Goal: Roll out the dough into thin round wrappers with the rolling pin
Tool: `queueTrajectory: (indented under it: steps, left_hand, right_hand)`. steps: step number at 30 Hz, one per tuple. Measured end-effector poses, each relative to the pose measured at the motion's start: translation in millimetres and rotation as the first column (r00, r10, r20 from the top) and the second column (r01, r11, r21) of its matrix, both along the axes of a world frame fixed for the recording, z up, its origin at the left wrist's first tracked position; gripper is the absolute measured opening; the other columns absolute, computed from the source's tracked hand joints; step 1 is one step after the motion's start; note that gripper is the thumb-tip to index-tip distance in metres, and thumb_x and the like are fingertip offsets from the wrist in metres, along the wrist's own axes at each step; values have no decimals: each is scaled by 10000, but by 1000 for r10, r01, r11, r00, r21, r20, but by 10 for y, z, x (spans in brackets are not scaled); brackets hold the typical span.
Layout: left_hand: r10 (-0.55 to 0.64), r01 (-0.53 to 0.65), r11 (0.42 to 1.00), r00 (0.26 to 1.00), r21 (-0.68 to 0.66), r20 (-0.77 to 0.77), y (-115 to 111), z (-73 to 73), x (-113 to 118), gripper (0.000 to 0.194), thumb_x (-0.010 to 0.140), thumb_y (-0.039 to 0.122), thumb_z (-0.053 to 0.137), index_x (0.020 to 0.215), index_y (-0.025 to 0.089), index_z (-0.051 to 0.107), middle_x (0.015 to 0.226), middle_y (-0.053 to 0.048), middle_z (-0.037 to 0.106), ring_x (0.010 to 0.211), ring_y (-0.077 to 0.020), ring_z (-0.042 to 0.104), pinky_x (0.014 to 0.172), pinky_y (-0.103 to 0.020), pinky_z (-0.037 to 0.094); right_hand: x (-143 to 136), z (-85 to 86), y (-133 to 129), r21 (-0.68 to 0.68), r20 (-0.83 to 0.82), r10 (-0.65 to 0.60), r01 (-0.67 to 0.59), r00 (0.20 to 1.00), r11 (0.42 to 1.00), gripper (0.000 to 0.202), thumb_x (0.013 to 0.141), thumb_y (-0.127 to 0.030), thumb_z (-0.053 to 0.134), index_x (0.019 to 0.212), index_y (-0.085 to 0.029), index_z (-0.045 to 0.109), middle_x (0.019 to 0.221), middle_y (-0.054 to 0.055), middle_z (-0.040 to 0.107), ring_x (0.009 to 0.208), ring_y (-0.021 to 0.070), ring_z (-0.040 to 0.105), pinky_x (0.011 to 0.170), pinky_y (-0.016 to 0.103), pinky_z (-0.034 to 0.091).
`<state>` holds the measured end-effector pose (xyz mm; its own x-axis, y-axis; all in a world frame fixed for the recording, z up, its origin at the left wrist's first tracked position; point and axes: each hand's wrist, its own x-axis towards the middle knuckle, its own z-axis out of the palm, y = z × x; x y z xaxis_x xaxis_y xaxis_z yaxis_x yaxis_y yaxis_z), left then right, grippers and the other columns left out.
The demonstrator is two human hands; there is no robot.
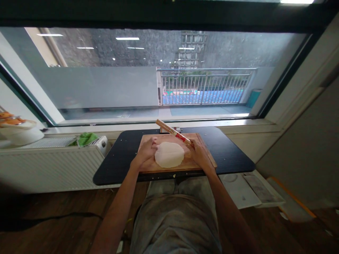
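Note:
A thin, roughly round sheet of pale dough (169, 155) lies flat on a wooden board (197, 164). My right hand (198, 152) is closed around the lower end of a wooden rolling pin (169, 129) with a red printed label. The pin slants up to the left, its far end beyond the dough's back edge. At the dough's left edge, my left hand (147, 150) is over the board with its fingers curled. Whether it pinches the dough or anything else is hidden.
The board rests on a small black table (226, 150) with pale crumbs on it. Behind runs a window sill (246, 124). To the left, a white radiator (53, 165) carries a green cloth (87, 139), near a white pot (19, 132). White trays (239, 192) sit low at the right.

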<state>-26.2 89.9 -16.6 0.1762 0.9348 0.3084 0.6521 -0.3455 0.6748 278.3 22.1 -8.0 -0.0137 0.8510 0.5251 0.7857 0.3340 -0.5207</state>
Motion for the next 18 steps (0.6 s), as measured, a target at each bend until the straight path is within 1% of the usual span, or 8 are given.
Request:
queueTrajectory:
  steps: [3, 5, 6, 8, 10, 12, 14, 18]
  left_hand:
    - [-70, 70, 998, 975, -6, -212, 136, 97, 276, 504, 903, 367, 746, 1363, 179, 666, 1360, -147, 749, 1294, -314, 681, 1161, -450, 504]
    - [-164, 168, 986, 946, -11, -280, 223, 142, 439, 542, 871, 411, 790, 1351, 182, 685, 1444, -157, 715, 1355, -331, 646, 1198, -449, 466]
    - [-223, 227, 974, 932, -19, -287, 261, 158, 508, 523, 859, 414, 800, 1321, 191, 703, 1449, -145, 716, 1351, -324, 646, 1199, -433, 462]
    - [-317, 317, 947, 901, -52, -296, 323, 183, 620, 434, 839, 409, 811, 1216, 205, 741, 1370, -116, 756, 1251, -300, 684, 1141, -398, 495]
    - [-364, 357, 930, 879, -81, -308, 368, 204, 699, 358, 821, 418, 821, 1105, 209, 756, 1237, -99, 793, 1116, -281, 708, 1035, -372, 535]
    - [-381, 370, 924, 869, -97, -315, 403, 227, 748, 333, 808, 445, 825, 1031, 210, 748, 1126, -83, 799, 1003, -260, 702, 925, -350, 548]
    - [-389, 375, 921, 868, -107, -309, 431, 250, 775, 356, 784, 464, 836, 1010, 209, 731, 1058, -65, 788, 918, -234, 685, 834, -325, 540]
    - [-354, 323, 934, 891, -151, -283, 434, 265, 797, 395, 725, 472, 871, 947, 191, 705, 913, -40, 746, 763, -195, 636, 702, -308, 507]
  right_hand:
    - [-18, 48, -33, -16, -50, -23, 22, 998, 1000, 329, 1100, -392, 491, 1194, -200, 741, 1124, 136, 785, 1025, 286, 705, 892, 380, 520]
    - [-21, 51, -32, -32, -61, -18, 17, 998, 999, 328, 1084, -407, 518, 1190, -198, 748, 1112, 136, 793, 1005, 285, 710, 887, 382, 523]
    - [-22, 46, -26, -41, -62, -11, 9, 998, 999, 332, 1081, -415, 523, 1189, -199, 751, 1113, 134, 797, 1001, 283, 713, 889, 383, 524]
    - [-23, 31, -12, -58, -61, 15, -19, 998, 998, 344, 1084, -429, 514, 1189, -204, 753, 1117, 126, 804, 1001, 281, 721, 894, 384, 526]
    - [-23, 20, -4, -59, -71, 43, -47, 997, 997, 357, 1090, -441, 503, 1194, -205, 751, 1116, 121, 809, 1000, 281, 728, 895, 384, 528]
    - [-23, 15, -5, -44, -92, 45, -50, 995, 998, 358, 1089, -450, 507, 1195, -209, 750, 1103, 119, 810, 992, 280, 729, 900, 384, 531]
    - [-20, 15, -11, -36, -110, 31, -35, 993, 999, 356, 1089, -455, 508, 1190, -212, 747, 1089, 118, 809, 984, 279, 726, 900, 382, 534]
    - [-15, 12, -15, -52, -113, 30, -36, 993, 998, 340, 1083, -434, 515, 1189, -199, 737, 1102, 121, 803, 988, 276, 726, 879, 375, 528]
